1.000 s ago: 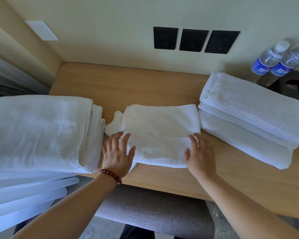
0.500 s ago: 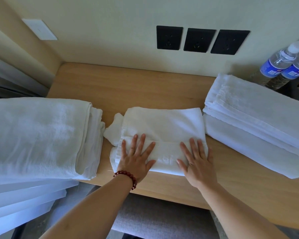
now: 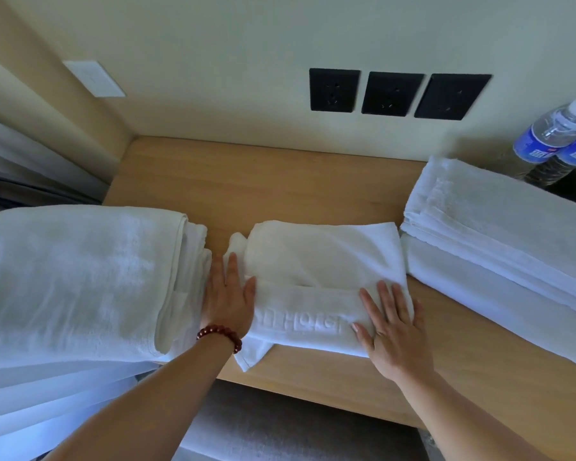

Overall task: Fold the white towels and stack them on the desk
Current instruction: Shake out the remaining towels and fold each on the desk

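Both hands, left hand (image 3: 228, 294) and right hand (image 3: 391, 324), are lying flat, fingers spread, on a folded towel (image 3: 320, 261) that is sitting between a big towel pile (image 3: 80, 277) and a folded stack (image 3: 499, 247) on the desk (image 3: 263, 184)

A pale cream painted wall (image 3: 213, 44) fills the twelve o'clock half. Three square black wall sockets (image 3: 393, 94) sit in a row toward one o'clock, and a white rectangular switch plate (image 3: 94, 78) at eleven. A beige side wall panel (image 3: 30, 78) meets it at ten. A grey upholstered seat (image 3: 280, 427) lies at six.
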Available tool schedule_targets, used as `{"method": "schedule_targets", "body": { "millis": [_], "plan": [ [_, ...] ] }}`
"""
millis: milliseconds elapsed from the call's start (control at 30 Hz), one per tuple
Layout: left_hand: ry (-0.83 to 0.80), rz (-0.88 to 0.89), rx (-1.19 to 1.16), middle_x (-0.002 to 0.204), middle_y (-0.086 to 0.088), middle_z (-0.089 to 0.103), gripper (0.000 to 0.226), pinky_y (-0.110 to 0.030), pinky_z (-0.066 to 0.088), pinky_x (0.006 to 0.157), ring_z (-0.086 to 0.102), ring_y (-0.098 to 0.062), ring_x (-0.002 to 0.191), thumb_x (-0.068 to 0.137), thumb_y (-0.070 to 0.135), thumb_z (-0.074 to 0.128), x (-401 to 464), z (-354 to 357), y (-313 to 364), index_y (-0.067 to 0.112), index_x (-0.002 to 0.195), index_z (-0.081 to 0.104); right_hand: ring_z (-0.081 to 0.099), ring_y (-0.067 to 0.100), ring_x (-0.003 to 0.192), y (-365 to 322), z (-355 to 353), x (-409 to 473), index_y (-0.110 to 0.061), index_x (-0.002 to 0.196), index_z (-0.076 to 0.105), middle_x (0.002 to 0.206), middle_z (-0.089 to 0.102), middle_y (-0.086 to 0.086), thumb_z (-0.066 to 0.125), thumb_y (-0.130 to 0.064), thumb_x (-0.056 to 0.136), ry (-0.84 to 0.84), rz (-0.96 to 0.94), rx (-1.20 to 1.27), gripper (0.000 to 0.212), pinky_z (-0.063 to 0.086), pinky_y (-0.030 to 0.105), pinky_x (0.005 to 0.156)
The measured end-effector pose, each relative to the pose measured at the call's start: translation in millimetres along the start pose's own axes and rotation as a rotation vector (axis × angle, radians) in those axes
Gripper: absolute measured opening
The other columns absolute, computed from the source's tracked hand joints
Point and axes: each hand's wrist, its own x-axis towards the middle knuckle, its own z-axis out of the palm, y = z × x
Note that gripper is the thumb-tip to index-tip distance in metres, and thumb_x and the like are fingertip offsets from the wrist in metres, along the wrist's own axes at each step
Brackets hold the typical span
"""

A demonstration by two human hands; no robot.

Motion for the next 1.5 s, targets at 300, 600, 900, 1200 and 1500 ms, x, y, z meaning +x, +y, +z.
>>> {"method": "schedule_targets", "body": {
  "millis": [300, 600, 900, 1200, 1500],
  "plan": [
    [-0.108, -0.526, -0.440, 0.142, -0.010, 0.046, 0.065, -0.050, 0.036, 0.112, 0.047, -0.035, 0.129, 0.091, 0.062, 0.034, 43, -13, 19, 0.025, 0.144, 0.044, 0.007, 0.028, 0.155, 2, 2, 1, -0.034, 0.160, 0.015, 0.168, 0.010, 0.006, 0.015, -0.070, 0.099, 0.017, -0.001, 0.015, 0.071, 0.019, 0.060, 0.119],
    [-0.147, -0.356, -0.464, 0.087, 0.003, 0.056, 0.015, -0.030, 0.042, 0.077, 0.052, -0.017, 0.075, 0.097, 0.025, 0.051, 62, -21, 36, 0.010, 0.097, 0.055, 0.006, 0.028, 0.155, 2, 2, 1, -0.033, 0.160, 0.017, 0.168, 0.010, 0.006, 0.017, -0.070, 0.099, 0.017, 0.001, 0.009, 0.071, 0.019, 0.059, 0.119],
    [0.182, -0.169, -0.528, 0.105, 0.001, 0.060, 0.042, -0.034, 0.046, 0.072, 0.058, -0.021, 0.092, 0.090, 0.035, 0.070, 134, -102, 61, 0.021, 0.125, 0.050, 0.008, 0.028, 0.155, 1, 0, 1, -0.033, 0.159, 0.019, 0.168, 0.012, 0.007, 0.018, -0.070, 0.099, 0.023, -0.006, 0.022, 0.070, 0.021, 0.059, 0.119],
    [0.388, 0.149, -0.200, 0.149, -0.012, 0.043, 0.059, -0.047, 0.038, 0.109, 0.041, -0.032, 0.135, 0.097, 0.010, 0.047, 197, -122, 92, 0.023, 0.153, 0.031, 0.007, 0.028, 0.155, 2, 6, 2, -0.033, 0.159, 0.020, 0.168, 0.012, 0.007, 0.030, -0.069, 0.098, 0.066, -0.013, 0.017, 0.072, 0.022, 0.060, 0.118],
    [0.179, 0.357, -0.042, 0.159, -0.014, 0.028, 0.060, -0.054, 0.028, 0.118, 0.024, -0.032, 0.148, 0.099, 0.036, 0.048, 73, -18, 77, 0.019, 0.153, 0.027, 0.008, 0.029, 0.155, 2, 4, 2, -0.032, 0.159, 0.022, 0.168, 0.010, 0.007, 0.025, -0.069, 0.099, 0.038, -0.013, 0.024, 0.071, 0.023, 0.060, 0.118]
  ]
}}
